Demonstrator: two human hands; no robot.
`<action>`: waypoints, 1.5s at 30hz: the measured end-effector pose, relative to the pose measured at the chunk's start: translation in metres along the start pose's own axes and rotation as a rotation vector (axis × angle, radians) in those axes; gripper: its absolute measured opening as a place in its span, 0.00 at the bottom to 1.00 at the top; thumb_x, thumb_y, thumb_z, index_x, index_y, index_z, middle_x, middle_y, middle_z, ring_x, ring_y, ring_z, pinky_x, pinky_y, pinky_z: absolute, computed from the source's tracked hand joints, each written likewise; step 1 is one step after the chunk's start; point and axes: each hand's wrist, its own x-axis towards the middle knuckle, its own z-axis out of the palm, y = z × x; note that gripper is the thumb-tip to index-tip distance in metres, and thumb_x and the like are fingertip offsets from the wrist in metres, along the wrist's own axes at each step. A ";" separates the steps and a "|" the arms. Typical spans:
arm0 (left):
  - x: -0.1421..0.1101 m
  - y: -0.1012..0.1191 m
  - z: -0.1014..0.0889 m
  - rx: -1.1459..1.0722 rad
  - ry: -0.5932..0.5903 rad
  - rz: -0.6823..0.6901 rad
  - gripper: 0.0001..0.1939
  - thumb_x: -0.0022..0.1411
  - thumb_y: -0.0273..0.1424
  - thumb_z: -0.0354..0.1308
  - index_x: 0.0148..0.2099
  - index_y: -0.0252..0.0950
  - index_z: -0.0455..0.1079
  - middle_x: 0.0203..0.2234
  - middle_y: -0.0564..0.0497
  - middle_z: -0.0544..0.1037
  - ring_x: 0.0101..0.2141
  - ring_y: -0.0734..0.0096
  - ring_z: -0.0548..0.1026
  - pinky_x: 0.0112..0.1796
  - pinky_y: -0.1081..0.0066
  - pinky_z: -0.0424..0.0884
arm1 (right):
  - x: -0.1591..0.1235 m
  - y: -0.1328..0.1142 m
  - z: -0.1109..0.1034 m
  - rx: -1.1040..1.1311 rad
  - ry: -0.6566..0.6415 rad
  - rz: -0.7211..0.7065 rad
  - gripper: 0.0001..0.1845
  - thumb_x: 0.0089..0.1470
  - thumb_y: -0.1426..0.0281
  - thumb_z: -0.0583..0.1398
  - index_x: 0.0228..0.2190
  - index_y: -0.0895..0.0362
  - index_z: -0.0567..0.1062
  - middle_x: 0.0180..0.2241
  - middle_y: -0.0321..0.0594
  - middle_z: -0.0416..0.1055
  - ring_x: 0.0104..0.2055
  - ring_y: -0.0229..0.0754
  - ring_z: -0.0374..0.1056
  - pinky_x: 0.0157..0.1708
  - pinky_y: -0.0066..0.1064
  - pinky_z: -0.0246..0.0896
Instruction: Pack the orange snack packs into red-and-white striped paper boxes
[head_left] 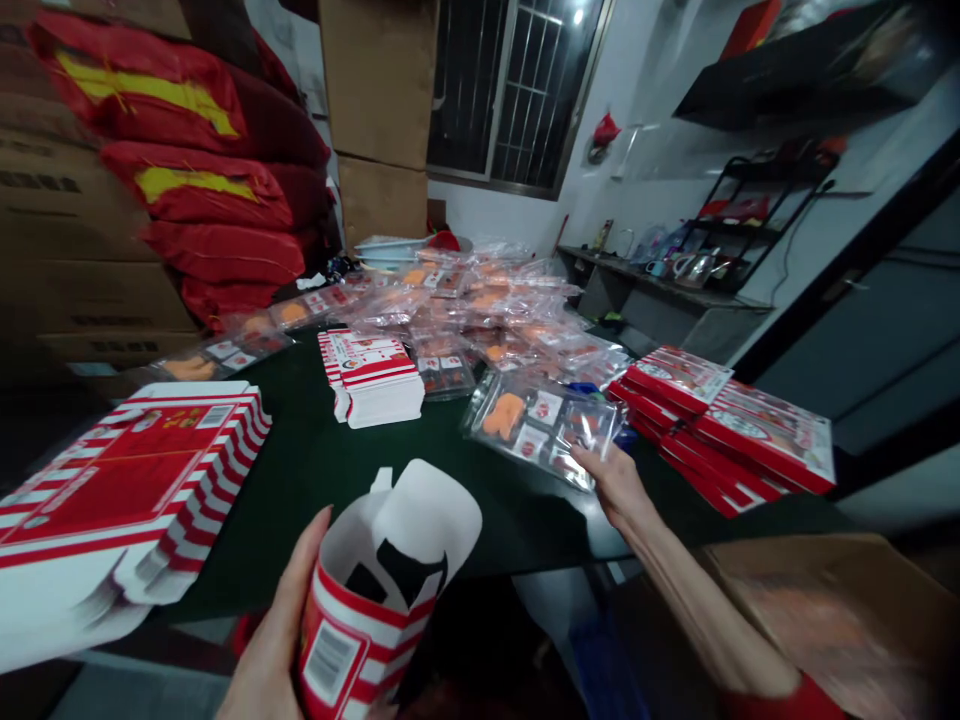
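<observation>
My left hand (274, 640) is wrapped round a red and white striped paper box (367, 640), with its top flaps up and dark pieces showing inside. A barcode is on its near side. My right hand (611, 480) pinches the near right corner of a clear plastic packet (525, 420) with compartments, which holds an orange piece and small white printed squares. The packet lies at the near edge of a heap of similar packets (487, 300). Whether it is lifted off the table, I cannot tell.
Flat striped cartons (142, 470) are stacked at the left of the dark green table (292, 480). A smaller stack of striped cards (375, 375) stands mid-table, and red printed boxes (735, 420) at the right. An open cardboard box (825, 600) sits at the lower right.
</observation>
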 end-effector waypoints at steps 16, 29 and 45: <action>-0.031 0.000 -0.025 0.063 0.061 -0.004 0.49 0.47 0.41 0.58 0.68 0.40 0.42 0.58 0.44 0.67 0.54 0.49 0.70 0.51 0.57 0.71 | -0.095 0.034 0.031 0.152 -0.360 0.674 0.10 0.57 0.64 0.56 0.33 0.58 0.71 0.30 0.43 0.78 0.32 0.42 0.75 0.31 0.32 0.68; -0.053 -0.031 -0.023 0.003 -0.010 -0.089 0.52 0.44 0.40 0.62 0.68 0.38 0.43 0.58 0.40 0.66 0.54 0.45 0.69 0.52 0.56 0.68 | 0.039 0.005 0.083 -1.084 -0.691 -0.705 0.20 0.53 0.73 0.53 0.48 0.59 0.71 0.56 0.50 0.65 0.58 0.48 0.60 0.53 0.40 0.56; -0.023 -0.027 0.003 -0.496 -0.642 -0.093 0.65 0.33 0.53 0.66 0.69 0.35 0.42 0.59 0.38 0.65 0.57 0.38 0.63 0.57 0.47 0.57 | -0.017 0.043 0.096 -1.768 -0.694 -0.695 0.23 0.59 0.57 0.49 0.42 0.62 0.73 0.41 0.59 0.72 0.45 0.58 0.66 0.45 0.45 0.50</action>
